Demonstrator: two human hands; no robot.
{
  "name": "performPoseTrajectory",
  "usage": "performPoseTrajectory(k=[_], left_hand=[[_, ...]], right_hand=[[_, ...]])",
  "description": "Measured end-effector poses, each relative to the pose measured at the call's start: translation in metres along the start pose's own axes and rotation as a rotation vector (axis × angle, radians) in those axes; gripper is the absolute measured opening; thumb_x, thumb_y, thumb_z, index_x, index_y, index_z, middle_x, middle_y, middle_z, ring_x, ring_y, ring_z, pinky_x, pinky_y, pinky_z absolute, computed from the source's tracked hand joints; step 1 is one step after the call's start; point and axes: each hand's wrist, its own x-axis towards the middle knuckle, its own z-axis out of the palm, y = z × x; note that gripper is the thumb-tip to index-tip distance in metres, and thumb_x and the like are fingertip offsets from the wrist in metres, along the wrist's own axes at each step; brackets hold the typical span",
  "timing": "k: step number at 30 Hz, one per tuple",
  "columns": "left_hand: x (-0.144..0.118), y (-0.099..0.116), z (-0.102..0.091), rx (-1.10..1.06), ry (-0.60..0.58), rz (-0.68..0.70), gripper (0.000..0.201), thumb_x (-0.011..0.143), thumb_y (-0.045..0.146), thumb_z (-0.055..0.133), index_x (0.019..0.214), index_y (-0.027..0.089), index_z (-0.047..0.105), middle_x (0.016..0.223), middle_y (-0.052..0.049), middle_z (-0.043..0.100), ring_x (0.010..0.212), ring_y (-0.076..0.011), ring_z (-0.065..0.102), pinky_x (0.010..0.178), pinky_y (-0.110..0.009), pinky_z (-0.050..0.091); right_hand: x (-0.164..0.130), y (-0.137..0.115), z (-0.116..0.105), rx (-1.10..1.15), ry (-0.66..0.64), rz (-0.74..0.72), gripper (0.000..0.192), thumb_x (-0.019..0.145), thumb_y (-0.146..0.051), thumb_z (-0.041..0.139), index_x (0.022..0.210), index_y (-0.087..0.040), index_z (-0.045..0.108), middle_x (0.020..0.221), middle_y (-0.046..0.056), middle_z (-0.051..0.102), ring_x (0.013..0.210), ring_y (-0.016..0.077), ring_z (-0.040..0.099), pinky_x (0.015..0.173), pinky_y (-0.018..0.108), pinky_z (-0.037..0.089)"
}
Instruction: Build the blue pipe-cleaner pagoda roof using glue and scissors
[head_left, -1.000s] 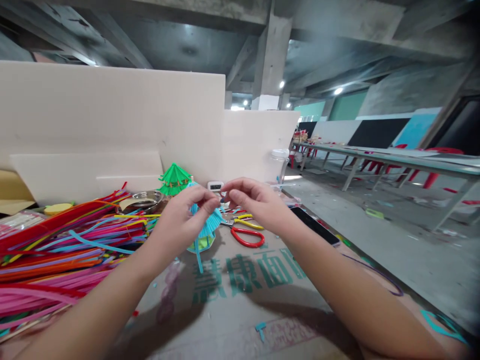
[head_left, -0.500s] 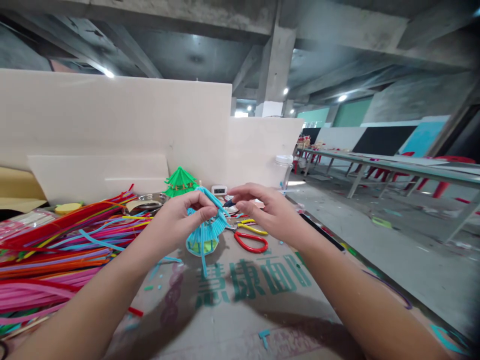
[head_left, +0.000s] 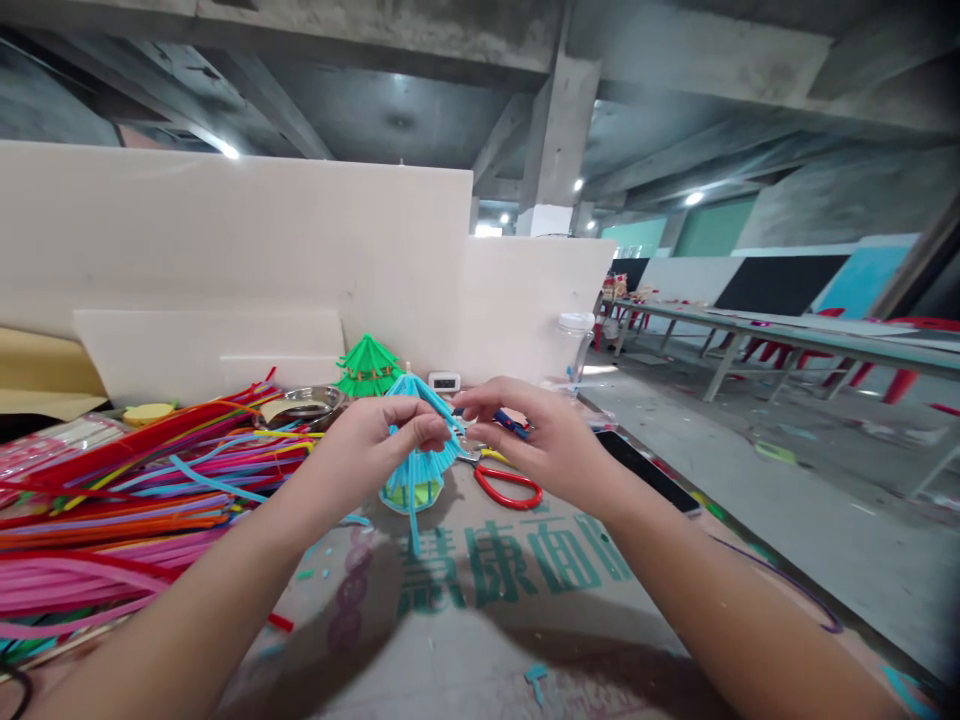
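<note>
Left hand (head_left: 375, 440) grips the blue pipe-cleaner umbrella (head_left: 420, 450); right hand (head_left: 540, 445), at its 3 o'clock, pinches a blue strand end (head_left: 450, 408). Risk: a hard tug may distort the ribs or slip the strand free over the counter (head_left: 487, 620).

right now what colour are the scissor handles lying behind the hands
Red, on the scissors lying on the cardboard just beyond the right hand; the head view shows them.

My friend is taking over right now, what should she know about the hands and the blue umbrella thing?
Left hand: pinches the blue umbrella near its top, above the table.
Right hand: fingertips at the umbrella's top edge, with a small dark blue thing partly hidden in its fingers.
Nearby: red scissors, green umbrella, pipe cleaners on the left.
Done: ribs fanned out, stem hanging down.
Left: cannot tell.
</note>
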Motion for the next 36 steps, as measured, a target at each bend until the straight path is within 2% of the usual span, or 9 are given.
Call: performPoseTrajectory(k=[8, 11, 13, 16, 19, 21, 24, 29, 36], left_hand=[[0.001, 0.001, 0.004, -0.150, -0.028, 0.047, 0.015, 0.086, 0.030, 0.061, 0.093, 0.020, 0.070, 0.089, 0.001, 0.073, 0.084, -0.0143, 0.067, 0.077, -0.024, 0.050], [-0.002, 0.002, 0.008, -0.099, -0.057, -0.015, 0.012, 0.082, 0.030, 0.066, 0.080, 0.019, 0.068, 0.073, 0.002, 0.071, 0.069, -0.0139, 0.065, 0.065, -0.023, 0.049], [-0.005, 0.004, 0.011, 0.012, -0.157, -0.044, 0.021, 0.082, 0.036, 0.066, 0.069, 0.019, 0.066, 0.061, 0.002, 0.066, 0.058, -0.0128, 0.060, 0.055, -0.022, 0.045], [-0.009, 0.006, 0.008, 0.141, -0.236, 0.132, 0.018, 0.088, 0.035, 0.058, 0.088, 0.022, 0.071, 0.081, -0.001, 0.071, 0.070, -0.0142, 0.062, 0.064, -0.024, 0.047], [-0.007, 0.002, -0.005, 0.157, -0.009, 0.159, 0.029, 0.091, 0.034, 0.053, 0.116, 0.026, 0.066, 0.093, -0.002, 0.070, 0.077, -0.0151, 0.062, 0.066, -0.025, 0.047], [-0.002, -0.005, -0.017, 0.148, 0.202, 0.053, 0.031, 0.092, 0.043, 0.051, 0.109, 0.023, 0.068, 0.073, 0.000, 0.065, 0.059, -0.0137, 0.056, 0.051, -0.024, 0.041], [0.008, -0.023, -0.029, 0.170, 0.405, 0.030, 0.035, 0.092, 0.041, 0.050, 0.115, 0.019, 0.065, 0.091, -0.004, 0.069, 0.077, -0.0173, 0.063, 0.064, -0.027, 0.048], [0.024, -0.056, -0.023, 0.216, 0.278, -0.047, 0.055, 0.088, 0.052, 0.053, 0.128, 0.013, 0.059, 0.122, -0.013, 0.066, 0.109, -0.0260, 0.061, 0.095, -0.039, 0.047], [0.028, -0.072, -0.005, 0.080, 0.139, 0.071, 0.063, 0.088, 0.053, 0.054, 0.137, 0.013, 0.050, 0.136, -0.014, 0.058, 0.123, -0.0257, 0.056, 0.105, -0.040, 0.043]], right_hand=[[-0.004, -0.003, 0.007, -0.091, -0.054, -0.072, 0.024, 0.095, -0.023, 0.056, 0.118, -0.021, 0.061, 0.109, 0.005, 0.069, 0.098, 0.0159, 0.064, 0.084, 0.030, 0.051], [-0.003, -0.003, 0.002, -0.112, -0.022, -0.107, 0.024, 0.094, -0.020, 0.057, 0.117, -0.020, 0.061, 0.109, 0.006, 0.069, 0.097, 0.0150, 0.063, 0.084, 0.029, 0.050], [-0.002, -0.003, -0.004, -0.112, 0.009, -0.129, 0.024, 0.094, -0.019, 0.057, 0.117, -0.019, 0.061, 0.106, 0.005, 0.069, 0.092, 0.0138, 0.063, 0.081, 0.028, 0.050], [0.000, -0.001, -0.011, -0.138, 0.043, -0.145, 0.023, 0.095, -0.019, 0.055, 0.116, -0.020, 0.061, 0.101, 0.005, 0.068, 0.087, 0.0142, 0.063, 0.078, 0.029, 0.050], [0.002, 0.010, -0.008, -0.188, 0.072, -0.152, 0.019, 0.096, -0.019, 0.052, 0.110, -0.020, 0.063, 0.097, 0.006, 0.068, 0.088, 0.0163, 0.063, 0.080, 0.032, 0.050], [0.001, 0.024, 0.004, -0.240, 0.098, -0.160, 0.019, 0.096, -0.019, 0.051, 0.110, -0.020, 0.063, 0.101, 0.008, 0.068, 0.095, 0.0187, 0.063, 0.085, 0.036, 0.051], [-0.003, 0.048, 0.029, -0.386, 0.047, -0.179, 0.032, 0.096, -0.021, 0.051, 0.127, -0.020, 0.058, 0.130, 0.014, 0.059, 0.122, 0.0247, 0.052, 0.101, 0.046, 0.044], [-0.010, 0.063, 0.052, -0.530, -0.056, -0.186, 0.041, 0.097, -0.023, 0.049, 0.138, -0.023, 0.049, 0.151, 0.013, 0.041, 0.139, 0.0268, 0.035, 0.112, 0.055, 0.030], [-0.010, 0.057, 0.055, -0.371, -0.012, -0.104, 0.040, 0.095, -0.028, 0.053, 0.134, -0.019, 0.050, 0.139, 0.015, 0.052, 0.131, 0.0267, 0.044, 0.111, 0.050, 0.034]])
